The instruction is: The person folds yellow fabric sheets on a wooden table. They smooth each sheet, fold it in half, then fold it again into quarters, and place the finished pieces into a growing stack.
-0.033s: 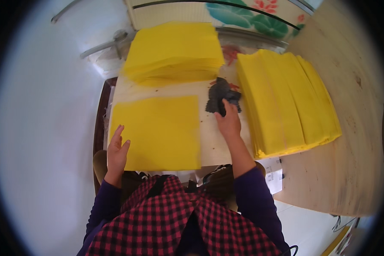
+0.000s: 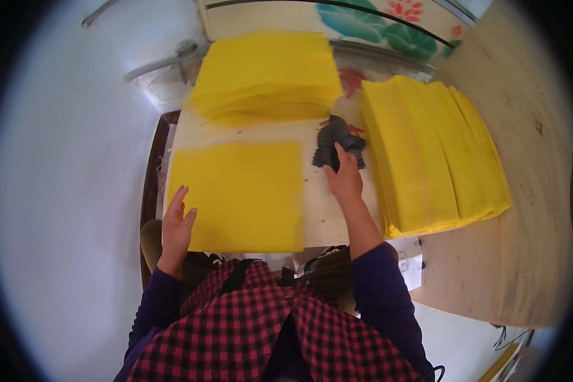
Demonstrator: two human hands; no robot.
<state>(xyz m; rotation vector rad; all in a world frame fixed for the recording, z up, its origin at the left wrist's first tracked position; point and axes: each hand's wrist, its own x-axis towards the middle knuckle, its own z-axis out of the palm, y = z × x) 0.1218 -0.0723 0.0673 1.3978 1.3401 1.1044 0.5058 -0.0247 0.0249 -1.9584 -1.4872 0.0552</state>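
Observation:
A flat yellow cloth-like sheet [image 2: 245, 197] lies on the pale table in front of me. My left hand [image 2: 178, 223] is at its left edge, thumb and fingers apart, holding nothing. Off to the sheet's right is a loose heap of small dark grey pieces [image 2: 339, 132] with jagged edges; their kind is too small to tell. My right hand [image 2: 346, 178] reaches to the near side of that heap, index finger stretched out and thumb apart from it. Its fingertips appear to touch the pieces, with no piece visibly gripped.
A thick stack of yellow sheets [image 2: 267, 67] stands at the back of the table [image 2: 328, 226]. Along the right side rises a tall pile of folded yellow cloth [image 2: 433, 159]. Red scraps [image 2: 352, 81] lie between them. A wooden board [image 2: 490, 261] extends to the right.
The whole view has shifted slightly, so the table's things sit a little further right. Both hands keep nearly the same pose, the right one still at the dark pieces.

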